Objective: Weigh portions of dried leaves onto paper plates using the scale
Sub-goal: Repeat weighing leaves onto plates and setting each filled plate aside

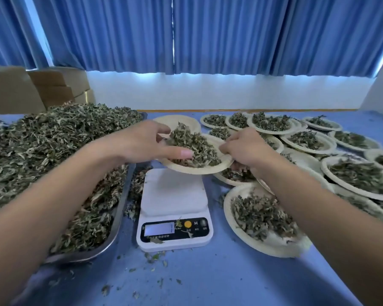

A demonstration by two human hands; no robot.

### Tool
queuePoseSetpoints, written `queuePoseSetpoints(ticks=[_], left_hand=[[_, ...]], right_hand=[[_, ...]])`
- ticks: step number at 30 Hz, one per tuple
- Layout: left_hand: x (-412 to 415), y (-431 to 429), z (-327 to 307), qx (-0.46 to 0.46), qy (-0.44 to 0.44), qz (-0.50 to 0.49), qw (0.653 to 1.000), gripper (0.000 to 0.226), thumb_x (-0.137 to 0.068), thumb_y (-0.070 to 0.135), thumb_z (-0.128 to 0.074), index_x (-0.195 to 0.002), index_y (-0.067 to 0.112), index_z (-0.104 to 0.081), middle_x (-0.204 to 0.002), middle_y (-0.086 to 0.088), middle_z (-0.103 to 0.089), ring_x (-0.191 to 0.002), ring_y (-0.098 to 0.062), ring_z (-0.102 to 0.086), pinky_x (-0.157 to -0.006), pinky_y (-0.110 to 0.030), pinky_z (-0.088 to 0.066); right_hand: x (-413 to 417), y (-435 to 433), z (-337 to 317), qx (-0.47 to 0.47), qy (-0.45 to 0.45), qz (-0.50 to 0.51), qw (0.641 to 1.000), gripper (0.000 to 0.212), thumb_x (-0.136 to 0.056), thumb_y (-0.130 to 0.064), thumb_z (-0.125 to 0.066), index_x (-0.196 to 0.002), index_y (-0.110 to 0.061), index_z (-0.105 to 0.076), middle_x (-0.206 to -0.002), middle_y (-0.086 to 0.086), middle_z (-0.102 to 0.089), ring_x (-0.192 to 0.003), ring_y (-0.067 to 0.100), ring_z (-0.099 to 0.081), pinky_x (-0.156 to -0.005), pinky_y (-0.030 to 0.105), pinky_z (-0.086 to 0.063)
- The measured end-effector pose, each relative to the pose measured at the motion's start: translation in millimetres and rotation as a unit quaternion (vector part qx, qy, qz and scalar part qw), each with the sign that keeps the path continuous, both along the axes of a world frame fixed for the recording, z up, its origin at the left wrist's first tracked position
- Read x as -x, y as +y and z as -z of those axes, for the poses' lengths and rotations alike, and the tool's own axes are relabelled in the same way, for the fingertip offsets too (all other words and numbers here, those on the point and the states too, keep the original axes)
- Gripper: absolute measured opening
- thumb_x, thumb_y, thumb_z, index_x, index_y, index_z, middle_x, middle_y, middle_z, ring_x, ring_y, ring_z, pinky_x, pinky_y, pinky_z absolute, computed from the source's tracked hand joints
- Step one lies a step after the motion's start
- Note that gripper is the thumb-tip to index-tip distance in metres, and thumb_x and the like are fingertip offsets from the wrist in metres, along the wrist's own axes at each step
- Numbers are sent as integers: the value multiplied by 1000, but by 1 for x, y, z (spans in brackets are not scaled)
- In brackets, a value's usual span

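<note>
While the tray heaped with leaves fills 9 o'clock and the filled plates spread across 3 o'clock, the scale sits at centre with no plate on it. The plate and its portion hang over the scale's 12 o'clock edge, seemingly lifted clear. The left hand curls round the plate's 9 o'clock side, thumb laid across the portion. The right hand pinches the 3 o'clock rim. Both hands are equally near, so the plate could go toward 6 onto the scale or toward 3. The display is unreadable.
</note>
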State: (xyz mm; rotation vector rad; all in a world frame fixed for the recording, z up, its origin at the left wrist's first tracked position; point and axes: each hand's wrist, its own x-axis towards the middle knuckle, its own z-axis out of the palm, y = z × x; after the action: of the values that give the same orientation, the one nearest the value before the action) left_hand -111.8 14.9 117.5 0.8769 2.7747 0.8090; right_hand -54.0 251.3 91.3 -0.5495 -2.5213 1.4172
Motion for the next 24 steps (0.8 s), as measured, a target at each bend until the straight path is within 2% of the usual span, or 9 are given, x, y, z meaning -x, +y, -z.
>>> queuePoseSetpoints(ticks=[2, 4, 7, 9, 11, 13, 17, 20, 24], left_hand=[[-2, 18, -9, -49, 7, 22, 999, 113, -41, 88, -76, -139, 36, -54, -134, 30, -58, -124, -1, -55, -107, -29, -43], [-7, 45, -13, -55, -4, 64, 996, 77, -45, 84, -78, -111, 47, -63, -103, 48, -61, -105, 19, -57, -92, -14, -43], [-10, 96, -13, -57, -16, 122, 991, 61, -50, 76, -81, -95, 50, -50, -82, 60, -49, -82, 37, -47, -70, 5, -38], [-7, 132, -7, -68, -7, 137, 988, 77, -48, 75, -85, -111, 45, -51, -95, 54, -55, -95, 29, -52, -74, 7, -35], [-6, 173, -3, -44, 19, 154, 987, 127, -42, 81, -81, -147, 25, -39, -141, 27, -50, -129, 3, -47, -103, -12, -36], [-10, 210, -6, -11, 21, 178, 984, 151, -39, 87, -77, -160, 19, -15, -164, 6, -27, -146, -14, -32, -119, -30, -28], [-7, 284, -10, 0, 4, 226, 974, 146, -56, 72, -84, -161, 20, 2, -169, 2, -9, -152, -20, -21, -124, -40, -23], [5, 345, -16, 22, 7, 249, 968, 142, -60, 71, -82, -161, 21, 4, -169, 1, -11, -152, -20, -23, -122, -37, -26], [41, 424, -27, 29, 14, 273, 962, 141, -65, 64, -84, -160, 15, 7, -167, -5, -17, -150, -24, -25, -122, -35, -25]], right_hand=[[-8, 18, -13, 67, 14, 19, 997, 18, -95, 1, -62, -105, 17, -62, -85, 19, -55, -39, 20, -58, -39, 23, -48], [-19, 40, -23, 95, 22, 42, 994, 9, -98, 1, -60, -96, 9, -61, -81, 19, -59, -41, 21, -63, -38, 25, -50], [-35, 82, -31, 95, 36, 82, 991, 14, -101, 1, -55, -89, 7, -59, -72, 15, -59, -36, 17, -61, -38, 26, -52], [-48, 115, -31, 88, 33, 97, 991, 16, -102, 1, -53, -92, 10, -60, -74, 14, -60, -36, 16, -60, -47, 33, -58], [-60, 148, -27, 88, 39, 112, 989, 20, -101, 0, -53, -113, 14, -59, -87, 12, -61, -46, 19, -64, -54, 34, -59], [-70, 180, -22, 84, 54, 129, 987, 26, -99, -2, -56, -121, 11, -59, -88, 13, -63, -60, 20, -67, -57, 32, -58], [-80, 243, -24, 71, 32, 191, 979, 17, -101, -6, -60, -112, 6, -66, -82, 13, -64, -42, 12, -62, -41, 23, -53], [-74, 294, -30, 69, 27, 227, 971, 24, -101, -6, -60, -122, 4, -66, -80, 13, -63, -47, 19, -58, -48, 29, -59], [-44, 361, -41, 22, 33, 265, 964, 21, -99, 0, -59, -114, 15, -64, -67, 13, -55, -36, 16, -48, -37, 23, -46]])
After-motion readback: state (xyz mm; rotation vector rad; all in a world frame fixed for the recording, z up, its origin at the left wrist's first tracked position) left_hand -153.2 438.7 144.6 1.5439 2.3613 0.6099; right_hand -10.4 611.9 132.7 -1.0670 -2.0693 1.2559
